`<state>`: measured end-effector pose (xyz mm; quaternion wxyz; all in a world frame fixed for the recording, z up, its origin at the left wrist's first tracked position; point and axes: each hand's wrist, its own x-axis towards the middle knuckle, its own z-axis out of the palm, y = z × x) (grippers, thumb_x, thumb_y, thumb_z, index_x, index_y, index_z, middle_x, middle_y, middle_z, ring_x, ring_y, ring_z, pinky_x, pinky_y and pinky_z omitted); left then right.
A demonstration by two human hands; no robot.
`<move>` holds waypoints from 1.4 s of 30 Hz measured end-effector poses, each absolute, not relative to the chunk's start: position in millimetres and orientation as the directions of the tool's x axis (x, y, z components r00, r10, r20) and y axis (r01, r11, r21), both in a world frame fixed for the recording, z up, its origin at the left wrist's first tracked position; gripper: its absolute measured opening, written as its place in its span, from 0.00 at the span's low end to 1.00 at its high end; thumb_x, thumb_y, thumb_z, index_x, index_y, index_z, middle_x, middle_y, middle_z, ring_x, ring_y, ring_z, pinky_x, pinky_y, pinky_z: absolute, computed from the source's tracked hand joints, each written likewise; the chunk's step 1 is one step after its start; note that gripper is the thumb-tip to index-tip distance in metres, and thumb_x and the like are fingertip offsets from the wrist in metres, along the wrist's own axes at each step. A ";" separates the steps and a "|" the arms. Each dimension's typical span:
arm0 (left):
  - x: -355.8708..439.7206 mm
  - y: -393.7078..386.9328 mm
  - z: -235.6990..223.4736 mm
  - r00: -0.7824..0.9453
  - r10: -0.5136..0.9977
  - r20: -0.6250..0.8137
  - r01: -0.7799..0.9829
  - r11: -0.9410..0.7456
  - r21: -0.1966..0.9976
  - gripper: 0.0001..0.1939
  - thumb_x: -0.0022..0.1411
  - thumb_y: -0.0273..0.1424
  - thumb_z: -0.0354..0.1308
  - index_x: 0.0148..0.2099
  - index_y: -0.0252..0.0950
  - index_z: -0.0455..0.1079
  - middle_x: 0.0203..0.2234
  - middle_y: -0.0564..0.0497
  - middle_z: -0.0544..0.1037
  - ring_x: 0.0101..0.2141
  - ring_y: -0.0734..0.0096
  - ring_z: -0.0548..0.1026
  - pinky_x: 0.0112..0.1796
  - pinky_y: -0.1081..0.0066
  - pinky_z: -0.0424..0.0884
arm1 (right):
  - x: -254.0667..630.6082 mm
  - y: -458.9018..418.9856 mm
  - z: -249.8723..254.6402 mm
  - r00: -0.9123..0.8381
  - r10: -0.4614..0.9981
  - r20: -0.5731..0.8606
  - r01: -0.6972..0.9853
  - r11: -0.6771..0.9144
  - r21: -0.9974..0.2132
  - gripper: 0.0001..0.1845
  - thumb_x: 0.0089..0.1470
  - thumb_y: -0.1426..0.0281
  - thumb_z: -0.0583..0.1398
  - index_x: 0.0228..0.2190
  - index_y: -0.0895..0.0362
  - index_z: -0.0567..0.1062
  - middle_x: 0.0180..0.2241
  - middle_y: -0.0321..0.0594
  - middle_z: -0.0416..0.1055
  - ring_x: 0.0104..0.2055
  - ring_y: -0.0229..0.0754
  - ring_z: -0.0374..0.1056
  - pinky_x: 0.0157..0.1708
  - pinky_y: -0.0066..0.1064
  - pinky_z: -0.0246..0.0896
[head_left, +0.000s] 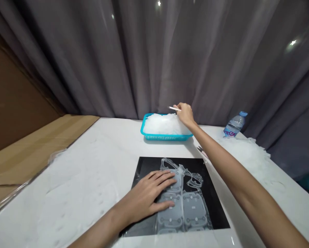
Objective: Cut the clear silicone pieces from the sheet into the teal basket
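Note:
My left hand (pixel 149 196) lies flat with fingers spread on a clear plastic sheet of moulded shapes (pixel 181 203). That sheet rests on a black mat (pixel 213 206) in front of me. My right hand (pixel 185 113) reaches far forward over a turquoise basket (pixel 164 137) heaped with clear plastic scraps (pixel 162 124). Its fingers are pinched on a thin white stick-like tool (pixel 174 108), held just above the heap.
A small water bottle (pixel 234 125) with a blue cap lies at the back right. Loose clear plastic film (pixel 249 153) covers the white table on the right and left. Something small and dark (pixel 201 150) lies beside my right forearm. Grey curtain behind; cardboard (pixel 27 151) at left.

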<state>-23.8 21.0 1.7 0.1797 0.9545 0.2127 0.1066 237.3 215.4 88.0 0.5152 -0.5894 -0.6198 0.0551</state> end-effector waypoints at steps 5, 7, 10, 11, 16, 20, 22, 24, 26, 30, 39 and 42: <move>-29.6 22.3 5.9 0.890 0.449 0.082 0.376 -0.822 0.429 0.33 0.74 0.53 0.54 0.75 0.47 0.59 0.72 0.49 0.64 0.70 0.49 0.63 0.68 0.46 0.61 | 233.2 153.4 81.2 0.213 0.738 0.640 0.707 0.336 -0.622 0.29 0.74 0.55 0.45 0.32 0.55 0.76 0.39 0.46 0.72 0.51 0.50 0.65 0.62 0.51 0.54; -31.5 23.7 6.2 0.894 0.440 0.084 0.357 -0.812 0.461 0.33 0.74 0.53 0.55 0.75 0.49 0.59 0.72 0.50 0.64 0.70 0.51 0.63 0.68 0.49 0.60 | 233.9 106.2 69.7 0.169 0.744 0.647 0.658 0.404 -0.635 0.33 0.74 0.49 0.41 0.35 0.54 0.76 0.41 0.44 0.72 0.48 0.48 0.67 0.60 0.47 0.58; -32.1 26.2 3.5 0.895 0.435 0.101 0.341 -0.812 0.474 0.35 0.73 0.53 0.56 0.75 0.50 0.58 0.72 0.51 0.63 0.70 0.54 0.63 0.70 0.51 0.56 | 233.2 31.6 44.7 -0.011 0.878 0.478 0.462 0.428 -0.777 0.35 0.73 0.45 0.39 0.38 0.52 0.75 0.32 0.39 0.71 0.32 0.41 0.67 0.38 0.36 0.66; -31.8 27.0 2.2 0.894 0.435 0.107 0.340 -0.814 0.472 0.35 0.73 0.53 0.56 0.76 0.50 0.57 0.72 0.51 0.63 0.71 0.54 0.63 0.71 0.52 0.55 | 232.2 10.4 35.8 -0.095 0.911 0.402 0.392 0.406 -0.826 0.33 0.73 0.45 0.40 0.39 0.52 0.74 0.30 0.37 0.70 0.28 0.40 0.66 0.32 0.34 0.65; -28.3 30.5 -1.6 0.890 0.440 0.116 0.349 -0.823 0.448 0.34 0.73 0.53 0.55 0.76 0.52 0.56 0.73 0.53 0.61 0.71 0.58 0.61 0.72 0.53 0.51 | 226.1 -43.3 6.5 -0.372 0.874 0.312 0.398 0.454 -0.797 0.15 0.71 0.60 0.58 0.33 0.53 0.74 0.35 0.40 0.74 0.37 0.42 0.72 0.40 0.36 0.68; -26.0 31.1 -1.0 0.895 0.432 0.113 0.351 -0.838 0.418 0.35 0.74 0.53 0.54 0.77 0.53 0.53 0.73 0.55 0.59 0.72 0.58 0.58 0.72 0.53 0.48 | 229.4 -45.0 3.7 -0.374 0.897 0.236 0.420 0.391 -0.819 0.03 0.66 0.66 0.64 0.41 0.52 0.77 0.40 0.39 0.77 0.40 0.41 0.74 0.40 0.32 0.70; -25.2 30.9 -1.0 0.897 0.430 0.099 0.360 -0.843 0.399 0.35 0.75 0.53 0.53 0.77 0.51 0.52 0.74 0.55 0.57 0.73 0.58 0.57 0.72 0.53 0.47 | 231.8 -44.4 2.3 -0.369 0.903 0.223 0.442 0.381 -0.812 0.04 0.67 0.67 0.63 0.43 0.52 0.79 0.41 0.39 0.79 0.41 0.41 0.75 0.41 0.32 0.71; -24.6 30.6 -1.7 0.899 0.430 0.086 0.368 -0.846 0.386 0.35 0.75 0.53 0.52 0.77 0.49 0.52 0.74 0.54 0.56 0.73 0.58 0.55 0.73 0.53 0.46 | 232.9 -45.1 -1.6 -0.375 0.887 0.268 0.437 0.424 -0.793 0.05 0.67 0.67 0.63 0.43 0.52 0.79 0.41 0.39 0.80 0.42 0.42 0.76 0.44 0.34 0.71; -23.9 30.4 -2.9 0.898 0.432 0.087 0.370 -0.846 0.385 0.35 0.75 0.53 0.52 0.77 0.47 0.53 0.74 0.53 0.56 0.73 0.57 0.55 0.73 0.54 0.46 | 233.0 -46.6 -7.0 -0.384 0.861 0.334 0.413 0.483 -0.772 0.05 0.68 0.68 0.62 0.43 0.53 0.80 0.42 0.41 0.80 0.45 0.43 0.77 0.48 0.36 0.72; -22.8 30.3 -4.2 0.897 0.433 0.093 0.370 -0.848 0.380 0.36 0.75 0.53 0.52 0.77 0.47 0.53 0.74 0.54 0.56 0.73 0.57 0.55 0.73 0.54 0.46 | 234.1 -48.4 -13.4 -0.421 0.838 0.348 0.402 0.516 -0.756 0.06 0.68 0.70 0.63 0.45 0.53 0.80 0.44 0.40 0.80 0.47 0.42 0.77 0.52 0.35 0.71; -21.4 30.4 -1.1 0.899 0.437 0.023 0.408 -0.857 0.314 0.38 0.75 0.57 0.46 0.78 0.48 0.49 0.75 0.56 0.53 0.74 0.61 0.52 0.73 0.56 0.44 | 238.1 -47.3 -11.2 -0.477 0.807 0.348 0.414 0.555 -0.721 0.08 0.69 0.72 0.62 0.47 0.54 0.79 0.46 0.39 0.79 0.49 0.39 0.76 0.53 0.30 0.70; -21.4 30.4 -2.1 0.899 0.437 0.028 0.408 -0.859 0.310 0.38 0.75 0.58 0.46 0.78 0.47 0.50 0.75 0.56 0.53 0.74 0.61 0.52 0.73 0.56 0.45 | 237.6 -47.2 -9.6 -0.490 0.803 0.340 0.417 0.558 -0.717 0.07 0.69 0.73 0.62 0.47 0.55 0.79 0.46 0.39 0.79 0.50 0.38 0.76 0.54 0.30 0.69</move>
